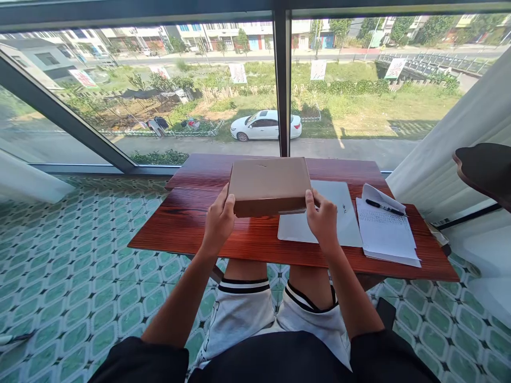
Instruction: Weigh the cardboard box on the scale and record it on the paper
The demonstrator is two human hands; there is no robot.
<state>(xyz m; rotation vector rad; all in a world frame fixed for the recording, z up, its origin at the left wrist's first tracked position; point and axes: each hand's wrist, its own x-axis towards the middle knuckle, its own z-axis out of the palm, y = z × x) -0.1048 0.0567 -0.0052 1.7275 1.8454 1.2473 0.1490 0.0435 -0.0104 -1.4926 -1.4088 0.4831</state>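
Observation:
A brown cardboard box (pixel 270 183) is held up in front of me above the table, its top and near side showing. My left hand (pixel 220 217) is closed on its left end, thumb on the near corner. At the opposite end my right hand (pixel 322 214) grips the near right corner, thumb in front. The underside of the box is hidden. Behind my right hand, a closed silver laptop (pixel 295 227) lies on the dark red wooden table (pixel 179 218), partly covered from view by the box.
To the right of the laptop lie sheets of paper (pixel 386 231) with handwriting, and a black pen (pixel 385 207) on top. A dark wooden chair back (pixel 485 169) stands at far right. Large windows rise beyond the table, with white curtains at both sides.

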